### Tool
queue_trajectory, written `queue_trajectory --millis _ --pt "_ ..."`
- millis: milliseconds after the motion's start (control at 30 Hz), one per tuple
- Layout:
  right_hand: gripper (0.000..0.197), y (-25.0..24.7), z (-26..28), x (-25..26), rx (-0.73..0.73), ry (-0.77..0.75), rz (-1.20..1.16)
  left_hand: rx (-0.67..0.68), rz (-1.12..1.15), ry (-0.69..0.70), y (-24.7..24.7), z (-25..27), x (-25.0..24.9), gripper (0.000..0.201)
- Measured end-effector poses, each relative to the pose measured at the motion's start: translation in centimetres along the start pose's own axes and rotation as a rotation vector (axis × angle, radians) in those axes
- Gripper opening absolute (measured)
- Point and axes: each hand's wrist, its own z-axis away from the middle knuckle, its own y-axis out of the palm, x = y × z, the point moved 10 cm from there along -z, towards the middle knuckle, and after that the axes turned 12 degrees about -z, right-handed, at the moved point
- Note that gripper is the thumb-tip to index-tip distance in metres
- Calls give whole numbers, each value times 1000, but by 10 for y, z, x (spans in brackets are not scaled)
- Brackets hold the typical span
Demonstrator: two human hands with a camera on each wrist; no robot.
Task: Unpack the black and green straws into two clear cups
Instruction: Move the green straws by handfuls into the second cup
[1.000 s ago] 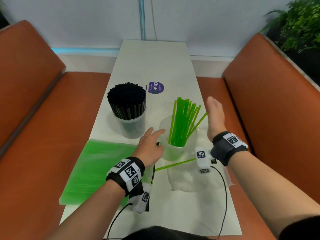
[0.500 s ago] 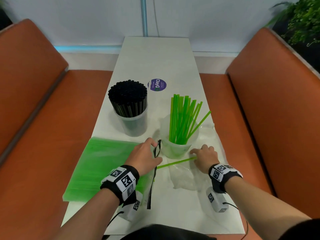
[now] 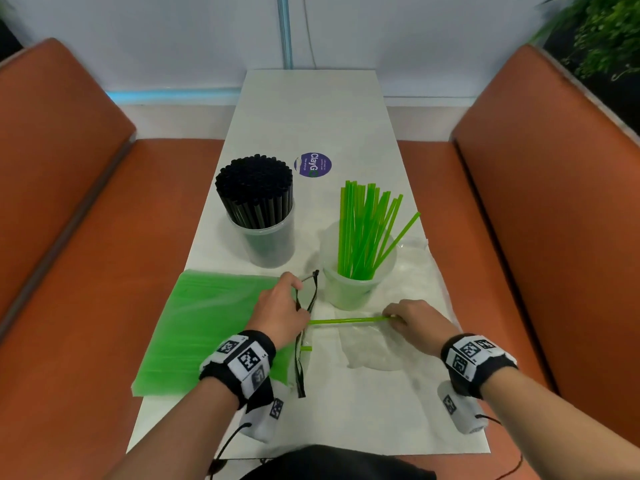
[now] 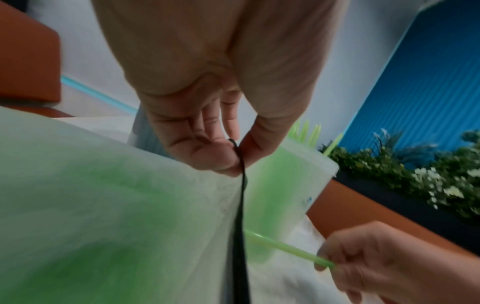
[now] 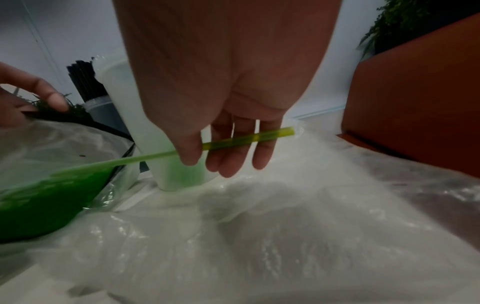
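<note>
A clear cup (image 3: pixel 263 244) packed with black straws (image 3: pixel 254 188) stands at the table's middle left. To its right a second clear cup (image 3: pixel 356 289) holds several green straws (image 3: pixel 363 230). A plastic bag of green straws (image 3: pixel 207 327) lies flat at the left front. My left hand (image 3: pixel 284 306) pinches the bag's black-edged mouth (image 4: pixel 240 185) between thumb and fingers. My right hand (image 3: pixel 412 320) pinches one green straw (image 3: pixel 349 320) by its right end; the straw's other end is still in the bag's mouth (image 5: pixel 145 157).
An empty crumpled clear bag (image 3: pixel 374 351) lies under my right hand. A round purple sticker (image 3: pixel 313 164) is on the white table (image 3: pixel 311 109). Orange bench seats (image 3: pixel 485 237) flank the table, with plants (image 3: pixel 602 32) at the far right.
My right hand came down from beside the green cup and took the end of a loose straw. My left hand closed on the bag's mouth.
</note>
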Motion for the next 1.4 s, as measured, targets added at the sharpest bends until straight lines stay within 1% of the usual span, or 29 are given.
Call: queue_trajectory --millis 100,200,300,400,467,533,567,600,633,667,733,767,800,867,900,933,967,1033,1067,1100,1167,1233,1300,1333,1400 --pt "25 -5 10 19 -37 -79 -60 -21 85 -19 -17 -2 5 37" --pt "27 -8 16 52 -80 -175 -85 -45 153 -14 -32 -2 7 38" --pt "31 2 12 92 -18 -238 -47 -52 216 -1 -38 -1 5 39" --pt "35 17 -4 141 60 -314 -28 -64 254 15 -39 2 0 39" --pt "43 23 -13 175 116 -384 -127 -70 269 17 -40 3 -1 40" --pt "50 18 -19 196 107 -437 -260 -77 282 13 -43 4 1 41" --pt "56 14 -23 197 70 -429 -302 -82 290 10 -45 4 3 41" --pt "60 12 -28 190 30 -368 -315 -85 299 7 -47 4 5 41" --pt "62 12 -31 177 -5 -261 -308 -86 311 5 -48 4 6 40" --pt "58 14 -34 161 -26 -135 -286 -85 322 1 -48 5 8 40" --pt "45 26 -34 136 2 68 -250 -83 341 -5 -48 5 10 40" --pt "40 34 -34 132 36 120 -268 -80 352 -7 -48 5 11 40" --pt "35 41 -33 133 66 140 -310 -79 363 -7 -48 5 10 39" --pt "24 48 -31 145 96 113 -438 -73 377 -4 -47 6 9 39" --pt "22 49 -31 154 97 75 -483 -68 382 -1 -47 6 8 39" --pt "23 47 -33 162 82 33 -493 -63 388 3 -46 6 7 40" --pt "22 44 -35 170 51 -21 -474 -59 394 8 -46 6 6 40" --pt "13 37 -37 180 -17 -116 -382 -49 399 16 -45 6 5 39" --pt "13 36 -37 184 -33 -162 -340 -46 400 19 -45 6 5 39" --pt "16 37 -38 187 -30 -204 -290 -40 402 22 -46 6 5 39" --pt "20 46 -39 195 26 -243 -246 -23 399 25 -46 6 5 38" --pt "22 56 -43 201 80 -244 -264 2 393 28 -45 6 4 36" --pt "38 64 -53 197 120 -197 -291 25 394 33 -45 6 1 34" --pt "43 67 -57 196 160 -151 -284 34 390 40 -45 5 -2 33" --pt "45 83 -63 197 275 -114 -225 49 382 50 -45 5 -4 32"
